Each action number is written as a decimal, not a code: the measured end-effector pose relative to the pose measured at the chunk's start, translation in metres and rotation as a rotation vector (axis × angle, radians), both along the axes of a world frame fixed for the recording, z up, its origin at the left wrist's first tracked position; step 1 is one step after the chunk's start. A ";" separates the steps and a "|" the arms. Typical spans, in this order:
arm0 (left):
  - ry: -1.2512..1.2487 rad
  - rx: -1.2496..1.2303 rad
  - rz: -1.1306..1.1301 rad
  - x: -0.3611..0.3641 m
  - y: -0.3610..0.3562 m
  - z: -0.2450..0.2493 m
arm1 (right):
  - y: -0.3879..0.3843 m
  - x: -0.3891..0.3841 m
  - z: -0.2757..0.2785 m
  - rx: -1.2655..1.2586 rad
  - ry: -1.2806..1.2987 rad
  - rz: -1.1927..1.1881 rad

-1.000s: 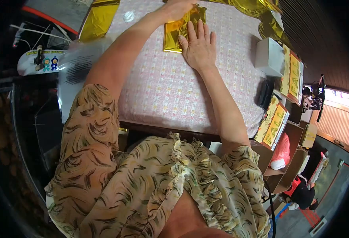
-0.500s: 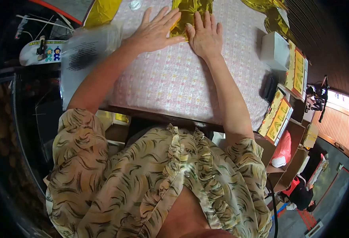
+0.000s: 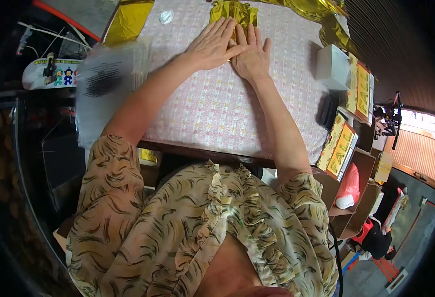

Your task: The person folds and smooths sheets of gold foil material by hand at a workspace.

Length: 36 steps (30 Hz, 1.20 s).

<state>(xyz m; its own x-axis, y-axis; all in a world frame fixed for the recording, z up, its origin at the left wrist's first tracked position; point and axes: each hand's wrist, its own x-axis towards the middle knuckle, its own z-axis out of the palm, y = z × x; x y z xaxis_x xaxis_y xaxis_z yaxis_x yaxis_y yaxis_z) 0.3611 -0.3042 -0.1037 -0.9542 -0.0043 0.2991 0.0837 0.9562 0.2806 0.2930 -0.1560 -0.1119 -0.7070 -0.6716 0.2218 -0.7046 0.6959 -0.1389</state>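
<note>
A shiny gold foil piece (image 3: pixel 233 12) lies at the far middle of the table on a pink and white checked cloth (image 3: pixel 202 114). My left hand (image 3: pixel 211 48) rests flat over its near left part, fingers stretched out. Beside it, my right hand (image 3: pixel 251 58) lies flat with its fingers extended over the near right part. The two hands touch or overlap at the thumbs, and they cover the foil's near end. Neither hand grips anything.
More gold foil lies at the far left (image 3: pixel 127 24) and far right (image 3: pixel 332 34). Clear plastic sleeves (image 3: pixel 96 116) cover the table's left side. Along the right edge stand a white box (image 3: pixel 332 68), a black object (image 3: pixel 328 110) and a package marked FALL (image 3: pixel 341 151).
My left hand has moved right and slightly nearer, closing the gap to my right hand. More of the foil's far end shows. The view has shifted a little.
</note>
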 end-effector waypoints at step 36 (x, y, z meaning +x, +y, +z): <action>-0.057 -0.112 0.070 0.004 0.009 -0.003 | -0.036 -0.178 0.030 -0.227 -0.842 -0.268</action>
<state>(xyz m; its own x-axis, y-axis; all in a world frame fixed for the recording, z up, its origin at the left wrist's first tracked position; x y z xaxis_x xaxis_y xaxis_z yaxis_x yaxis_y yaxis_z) 0.3647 -0.2951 -0.1067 -0.9683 -0.0407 0.2466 0.0029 0.9847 0.1741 0.1153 -0.1923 -0.0822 -0.8210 -0.4647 -0.3316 -0.1267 0.7147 -0.6878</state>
